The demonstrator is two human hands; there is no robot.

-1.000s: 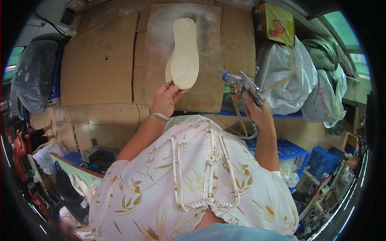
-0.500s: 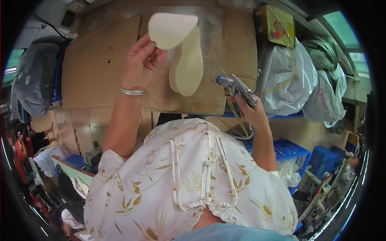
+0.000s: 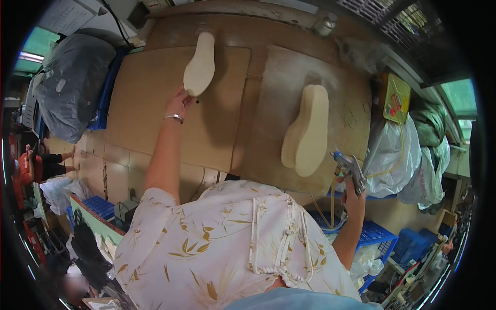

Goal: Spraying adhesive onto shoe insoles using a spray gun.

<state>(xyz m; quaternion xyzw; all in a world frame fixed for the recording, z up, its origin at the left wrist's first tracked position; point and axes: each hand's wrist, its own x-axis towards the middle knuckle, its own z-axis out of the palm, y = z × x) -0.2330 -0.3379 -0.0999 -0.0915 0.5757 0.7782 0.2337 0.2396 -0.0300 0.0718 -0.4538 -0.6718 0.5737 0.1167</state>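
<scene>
My left hand [image 3: 179, 103], with a silver bangle at the wrist, grips the heel end of a cream shoe sole [image 3: 200, 64] and holds it up against a brown cardboard sheet [image 3: 155, 103] at upper left. A second cream sole [image 3: 307, 132] stands against a dusty cardboard panel [image 3: 289, 77] to the right. My right hand [image 3: 354, 199] holds a metal spray gun [image 3: 349, 168] just right of and below that sole, its nozzle pointing toward the sole's lower edge. A yellowish hose hangs from the gun.
A grey plastic bag [image 3: 72, 85] bulges at the left and clear bags [image 3: 398, 155] hang at the right. Blue crates [image 3: 380, 235] sit below the right arm. A yellow tin [image 3: 395, 98] stands at the panel's right. A person in red [image 3: 39, 165] is at far left.
My left hand has carried one sole away from the spray panel, up and over to the left cardboard sheet. The other sole stays on the panel; the spray gun hand has hardly moved.
</scene>
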